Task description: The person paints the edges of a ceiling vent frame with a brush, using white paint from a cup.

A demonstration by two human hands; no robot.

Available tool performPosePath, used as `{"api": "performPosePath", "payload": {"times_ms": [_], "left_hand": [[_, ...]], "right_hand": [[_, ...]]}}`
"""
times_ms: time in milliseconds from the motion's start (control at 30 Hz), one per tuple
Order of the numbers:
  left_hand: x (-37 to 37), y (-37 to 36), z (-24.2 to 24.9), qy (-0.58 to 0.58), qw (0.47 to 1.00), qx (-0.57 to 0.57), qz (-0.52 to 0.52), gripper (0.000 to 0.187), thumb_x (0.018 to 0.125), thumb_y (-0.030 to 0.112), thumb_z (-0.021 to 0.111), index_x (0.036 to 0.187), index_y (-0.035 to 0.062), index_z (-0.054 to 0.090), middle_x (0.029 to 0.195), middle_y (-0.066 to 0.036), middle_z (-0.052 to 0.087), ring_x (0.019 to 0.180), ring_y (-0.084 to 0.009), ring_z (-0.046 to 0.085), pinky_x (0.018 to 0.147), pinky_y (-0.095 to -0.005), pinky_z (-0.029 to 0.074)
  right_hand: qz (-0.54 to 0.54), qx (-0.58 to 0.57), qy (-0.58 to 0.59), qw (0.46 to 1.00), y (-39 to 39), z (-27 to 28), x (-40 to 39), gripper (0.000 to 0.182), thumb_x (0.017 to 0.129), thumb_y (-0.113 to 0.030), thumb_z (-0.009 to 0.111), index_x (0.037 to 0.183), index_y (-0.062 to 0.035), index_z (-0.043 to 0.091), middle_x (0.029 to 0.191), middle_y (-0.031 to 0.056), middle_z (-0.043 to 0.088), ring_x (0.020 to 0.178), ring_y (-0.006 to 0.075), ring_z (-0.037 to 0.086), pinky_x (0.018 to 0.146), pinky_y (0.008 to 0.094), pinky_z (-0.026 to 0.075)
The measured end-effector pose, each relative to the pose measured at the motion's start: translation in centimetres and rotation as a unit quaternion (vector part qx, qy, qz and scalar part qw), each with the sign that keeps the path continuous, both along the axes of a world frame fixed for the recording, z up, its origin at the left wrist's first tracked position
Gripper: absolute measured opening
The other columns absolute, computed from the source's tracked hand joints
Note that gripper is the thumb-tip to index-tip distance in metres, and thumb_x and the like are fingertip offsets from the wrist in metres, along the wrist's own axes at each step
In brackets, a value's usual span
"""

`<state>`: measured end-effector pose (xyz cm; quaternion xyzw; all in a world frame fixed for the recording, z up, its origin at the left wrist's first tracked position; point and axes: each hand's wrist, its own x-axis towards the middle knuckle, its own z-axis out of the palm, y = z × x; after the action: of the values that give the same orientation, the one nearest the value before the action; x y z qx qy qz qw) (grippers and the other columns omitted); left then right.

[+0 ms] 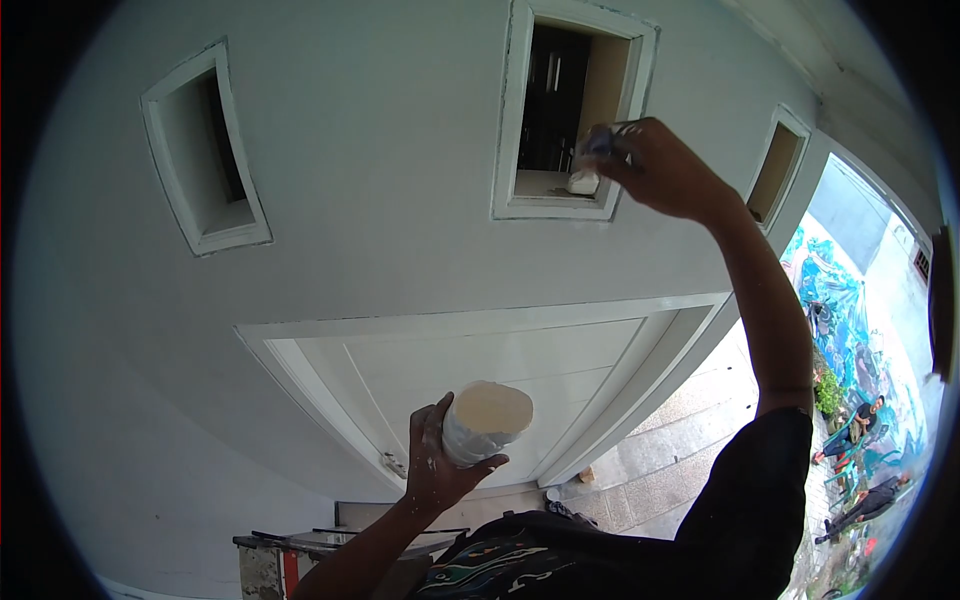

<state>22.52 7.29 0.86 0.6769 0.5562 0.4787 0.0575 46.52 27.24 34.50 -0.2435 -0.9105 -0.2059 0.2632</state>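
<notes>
My left hand [432,450] is wrapped round a plastic tub [470,440], its outside streaked with white. Pale cream paint [495,408] shows in the tub's wide mouth. Raised high at the upper right, my right hand [655,165] grips a paintbrush [584,182] with its whitish bristles pointing down. The bristles overlap the lower right corner of the middle opening's white frame [557,210]. White specks dot the fingers of both hands.
Two more framed openings, one left [200,242] and one right [790,122], are set in the grey wall [370,200]. Below is a white panelled door [480,350]. A worn stand [262,570] is at lower left. Two people [860,425] are outside at right.
</notes>
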Motion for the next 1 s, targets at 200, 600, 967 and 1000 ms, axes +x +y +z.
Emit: {"api": "performPosePath", "payload": {"times_ms": [200, 600, 967, 1000], "left_hand": [[0.1, 0.0, 0.1, -0.016, 1.0, -0.002, -0.003, 0.119, 0.065, 0.052, 0.096, 0.151, -0.003, 0.036, 0.13, -0.022, 0.045, 0.121, -0.0376, 0.053, 0.099, -0.0498, 0.054], [0.2, 0.0, 0.2, 0.007, 1.0, -0.008, 0.0, 0.117, 0.064, 0.049, 0.098, 0.149, -0.0042, 0.038, 0.132, -0.022, 0.045, 0.122, -0.0376, 0.053, 0.101, -0.0498, 0.053], [0.2, 0.0, -0.3, -0.029, 0.999, -0.02, -0.004, 0.119, 0.063, 0.047, 0.099, 0.149, -0.0062, 0.037, 0.131, -0.023, 0.045, 0.123, -0.0386, 0.051, 0.103, -0.0502, 0.051], [0.2, 0.1, -0.3, -0.03, 0.999, -0.018, -0.005, 0.12, 0.063, 0.048, 0.099, 0.149, -0.0065, 0.036, 0.132, -0.023, 0.045, 0.123, -0.0388, 0.051, 0.103, -0.05, 0.051]], "right_hand": [[-0.028, -0.082, 0.08, 0.993, 1.0, 0.4, -0.5, 0.025, 0.104, -0.024, 0.064, 0.113, -0.0032, 0.075, 0.068, 0.0111, 0.067, 0.061, 0.0204, 0.064, 0.068, 0.0384, 0.053], [-0.009, -0.031, 0.065, 0.997, 1.2, -0.3, 0.1, 0.031, 0.103, -0.032, 0.065, 0.114, -0.0047, 0.076, 0.07, 0.0106, 0.067, 0.062, 0.0183, 0.066, 0.067, 0.0361, 0.053], [0.041, 0.017, 0.047, 0.998, 1.4, -0.7, 0.7, 0.034, 0.103, -0.033, 0.065, 0.112, -0.0014, 0.075, 0.069, 0.0131, 0.066, 0.058, 0.0222, 0.061, 0.066, 0.0392, 0.052], [0.04, 0.018, 0.047, 0.998, 0.9, -0.4, 0.8, 0.034, 0.103, -0.033, 0.065, 0.112, -0.0014, 0.075, 0.069, 0.0131, 0.066, 0.058, 0.0222, 0.061, 0.066, 0.0392, 0.052]]}}
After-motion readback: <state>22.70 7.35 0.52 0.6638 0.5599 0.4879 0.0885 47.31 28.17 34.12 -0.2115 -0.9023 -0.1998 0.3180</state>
